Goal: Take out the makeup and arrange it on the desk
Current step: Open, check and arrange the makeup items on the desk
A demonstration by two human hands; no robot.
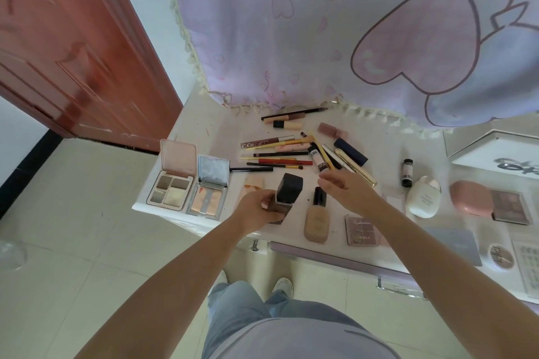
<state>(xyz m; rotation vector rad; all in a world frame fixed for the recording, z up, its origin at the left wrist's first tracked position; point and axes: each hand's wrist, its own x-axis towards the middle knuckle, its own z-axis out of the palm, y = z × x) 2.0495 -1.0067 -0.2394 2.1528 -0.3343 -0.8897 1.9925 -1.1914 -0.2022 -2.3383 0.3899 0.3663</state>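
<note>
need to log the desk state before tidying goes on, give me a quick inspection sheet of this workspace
surface: white desk, mostly covered in makeup, bare at the far left corner.
job's things: dark-capped foundation bottle gripped upright; beige foundation bottle lying flat beside it; two open palettes at the left edge; loose pile of pencils and lip tubes in the middle.
clutter: white bottle, pink case and more palettes on the right.
hands: left hand holds the dark-capped bottle; right hand hovers over the pile, fingers relaxed, holding nothing.
cables: nothing seen.
surroundings: red-brown door on the left, lilac heart-print cloth hanging behind, tiled floor.
</note>
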